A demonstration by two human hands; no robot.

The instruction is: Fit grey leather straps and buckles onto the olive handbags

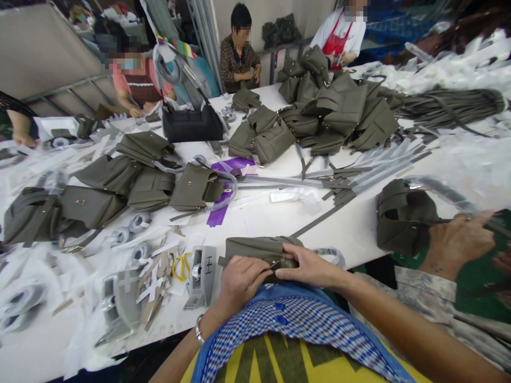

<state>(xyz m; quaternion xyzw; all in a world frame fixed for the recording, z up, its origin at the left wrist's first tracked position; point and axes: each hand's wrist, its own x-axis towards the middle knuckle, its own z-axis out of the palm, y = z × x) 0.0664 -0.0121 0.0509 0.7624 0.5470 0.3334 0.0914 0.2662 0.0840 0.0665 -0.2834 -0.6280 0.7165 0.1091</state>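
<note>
An olive-green handbag (pixel 255 247) lies at the table's front edge, close against my apron. My left hand (pixel 244 276) is closed at its near side, thumb and fingers pinching by a small metal fitting. From the other side my right hand (pixel 305 266) grips the bag, fingers on top and thumb pointing toward my left hand. The exact part between the fingertips is partly hidden. A clear-wrapped strap (pixel 329 255) curves out to the right of the bag. A grey tape dispenser (pixel 202 274) stands just left of my left hand.
Yellow-handled scissors (pixel 181 267) and a second tape dispenser (pixel 122 303) lie left among paper scraps. Finished-looking olive bags (pixel 96 205) and a black bag (pixel 192 123) sit farther back, with a bag pile (pixel 339 106) behind. At right, a co-worker's hand (pixel 463 239) holds another bag (pixel 405 215).
</note>
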